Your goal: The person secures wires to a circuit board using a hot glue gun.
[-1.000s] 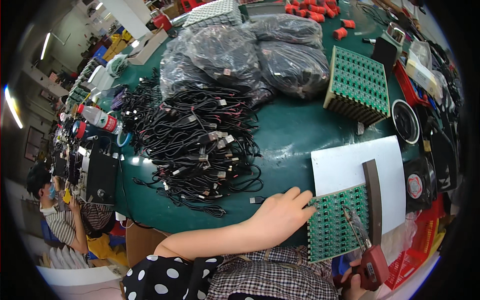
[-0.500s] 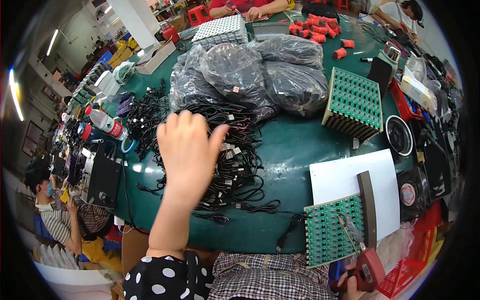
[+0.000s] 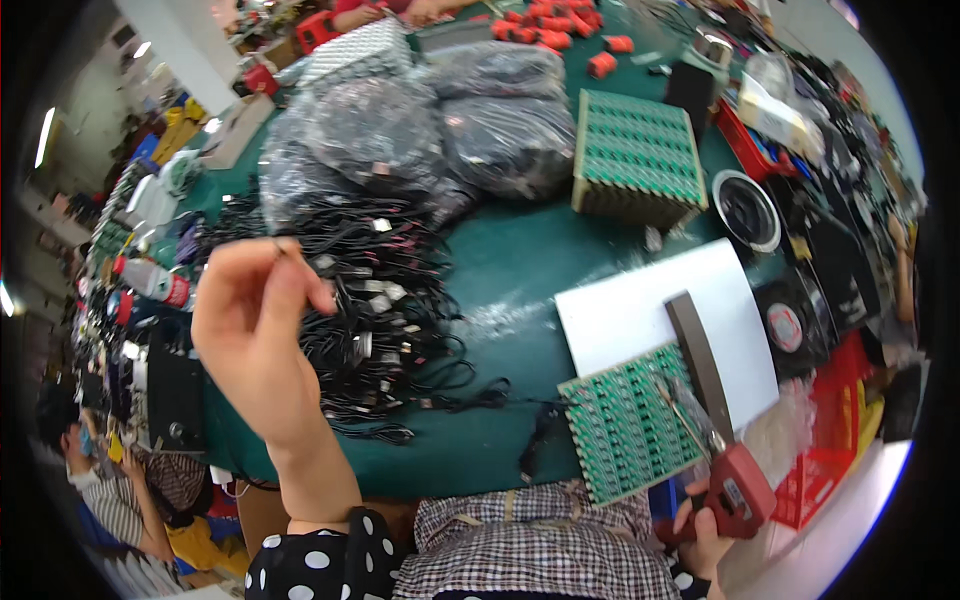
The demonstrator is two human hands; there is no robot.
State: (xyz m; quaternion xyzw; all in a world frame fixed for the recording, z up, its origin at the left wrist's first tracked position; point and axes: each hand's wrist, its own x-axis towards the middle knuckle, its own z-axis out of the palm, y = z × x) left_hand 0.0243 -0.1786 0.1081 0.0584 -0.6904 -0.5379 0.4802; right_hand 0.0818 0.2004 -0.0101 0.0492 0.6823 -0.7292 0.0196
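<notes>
My left hand [image 3: 255, 330] is raised above the green table [image 3: 520, 260], thumb and forefinger pinched on a thin black cable [image 3: 285, 252] lifted from the black cable pile [image 3: 370, 310] under it. My right hand [image 3: 705, 525] sits at the lower right edge, gripping the red handle of a soldering iron [image 3: 735, 490] whose tip points up over a green circuit board panel [image 3: 630, 425]. The panel lies partly on a white sheet [image 3: 650, 305], with a dark bar [image 3: 700, 350] across both.
Clear bags of black cables [image 3: 440, 130] lie at the back. A stack of green boards [image 3: 635, 155] stands right of them, a round black-and-white reel [image 3: 745, 205] beyond. Red parts [image 3: 560, 20] lie far back. Another person [image 3: 110, 480] sits at the lower left. Clutter lines both sides.
My left hand went from resting by the green panel up over the cable pile, then closed its spread fingers into a pinch on a cable. The right hand stayed on the iron.
</notes>
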